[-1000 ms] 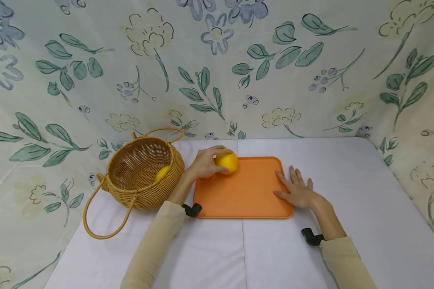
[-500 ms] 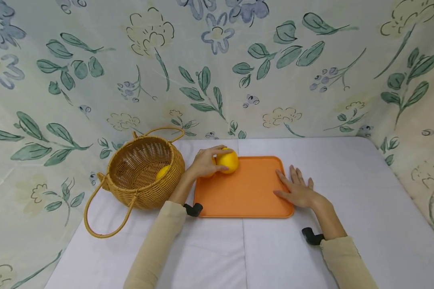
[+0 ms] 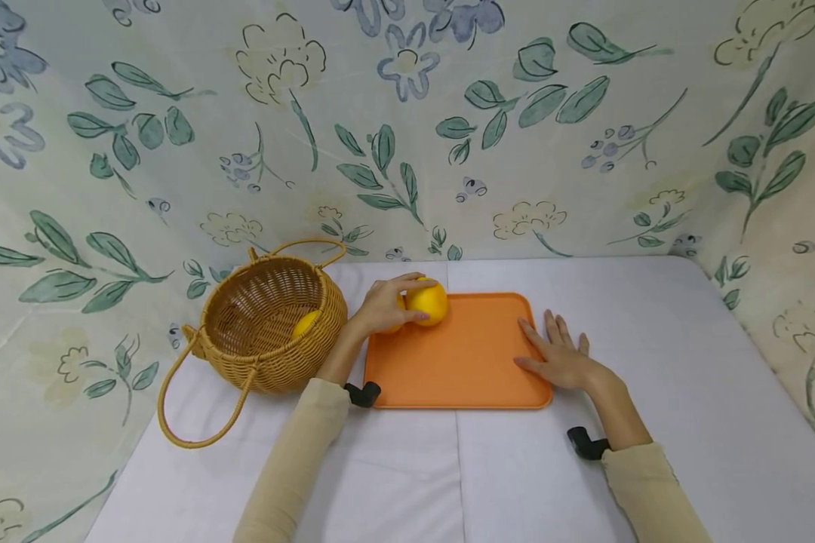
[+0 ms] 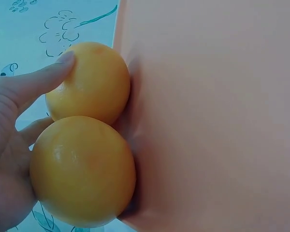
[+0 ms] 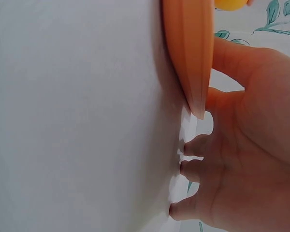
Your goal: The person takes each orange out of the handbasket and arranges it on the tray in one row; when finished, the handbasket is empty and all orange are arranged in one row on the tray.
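A: State of the left grip?
B: The person's left hand (image 3: 383, 307) is clamped on a glossy, round yellow-orange fruit (image 3: 427, 305), thumb to one side, fingers opposite. The fruit is at the far left corner of a flat, rectangular orange tray (image 3: 462, 369).

A: Anything crowding it?
B: A second round yellow-orange fruit (image 4: 82, 171) lies close to the palm. The two appear to touch.

A: Right grip?
B: The right hand (image 3: 562, 362) holds no fruit. Its fingers are spread apart, thumb and forefinger over the tray's right edge, the others on the white-covered bench (image 3: 407, 467).

A: Other stock?
B: One partly visible yellow fruit (image 3: 304, 324) inside a round, tan wicker basket (image 3: 281, 373), left of the tray.

A: Recommendations?
B: In my judgement, pinch across the fruit's widest part, since smooth skin may slip. Any release should be slow, with the fruit settled before the fingers part; a round piece on a flat surface could roll. Mind the palm: a careless wrist might nudge the second fruit. Light steadying from the right hand should check sliding.
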The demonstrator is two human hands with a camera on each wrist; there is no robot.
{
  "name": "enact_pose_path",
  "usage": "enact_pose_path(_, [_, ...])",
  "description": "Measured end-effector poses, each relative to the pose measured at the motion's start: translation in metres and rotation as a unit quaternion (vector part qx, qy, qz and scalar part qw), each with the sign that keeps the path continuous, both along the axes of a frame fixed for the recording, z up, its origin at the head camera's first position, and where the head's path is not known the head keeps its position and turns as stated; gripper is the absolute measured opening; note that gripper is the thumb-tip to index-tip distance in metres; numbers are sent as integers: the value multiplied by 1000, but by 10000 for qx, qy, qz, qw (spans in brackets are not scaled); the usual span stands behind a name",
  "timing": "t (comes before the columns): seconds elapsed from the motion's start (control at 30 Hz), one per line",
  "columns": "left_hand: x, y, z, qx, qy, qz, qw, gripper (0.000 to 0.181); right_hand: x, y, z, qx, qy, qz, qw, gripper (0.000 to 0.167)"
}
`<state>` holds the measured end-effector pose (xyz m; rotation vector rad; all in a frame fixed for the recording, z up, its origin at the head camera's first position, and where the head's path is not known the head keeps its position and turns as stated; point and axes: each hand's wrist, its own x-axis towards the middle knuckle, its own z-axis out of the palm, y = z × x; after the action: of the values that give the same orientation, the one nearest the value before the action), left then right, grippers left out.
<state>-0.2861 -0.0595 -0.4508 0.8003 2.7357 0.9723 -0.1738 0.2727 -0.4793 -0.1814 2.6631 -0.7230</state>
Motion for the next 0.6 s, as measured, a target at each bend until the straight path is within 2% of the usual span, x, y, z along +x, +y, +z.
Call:
enact_pose_path(0.17, [-1, -2, 1, -90, -15, -25, 10000, 61, 0, 0, 0, -16, 7, 33, 10000, 85])
enact_pose_path(0.33, [3, -9, 6, -506, 151, 54, 9986, 66, -1, 0, -1, 8, -6, 46, 10000, 86])
enact_pose_path(0.47, [14, -17, 19, -584, 351, 113, 9976, 73, -2, -1, -1, 57, -19, -10, 10000, 86])
enact_pose_path(0.6, [30, -32, 43, -90, 321, 5, 9994, 68, -1, 0, -2, 87, -21, -59, 9999, 86])
